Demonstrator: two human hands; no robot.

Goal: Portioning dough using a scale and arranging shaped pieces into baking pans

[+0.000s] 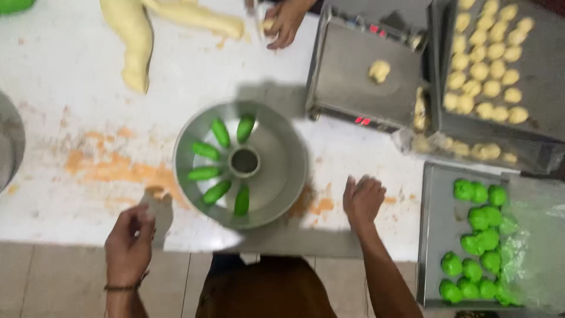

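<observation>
A white work table (pixel 194 82), smeared with orange stains, is filling most of the view. A long pale yellow dough rope (pixel 136 41) is lying near its far edge, and another person's hand (pixel 283 23) is pinching a small pale piece there. A steel scale (pixel 362 73) is sitting toward the far right corner with a pale dough lump (pixel 379 70) on its platform; beside it a dark tray (pixel 541 65) is carrying rows of pale dough balls (pixel 485 59). At the near right corner a metal tray (pixel 438 229) is holding green dough balls (pixel 479 241). A round tube pan (pixel 282 171) is standing by the near edge, with six green dough strips (pixel 216 191) fanning around its centre tube. The right hand (pixel 363 199) is resting curled on the table right of the pan, apparently holding nothing. The left hand (pixel 129 244) is hovering over the near edge, fingers bunched; whether it holds anything I cannot tell.
</observation>
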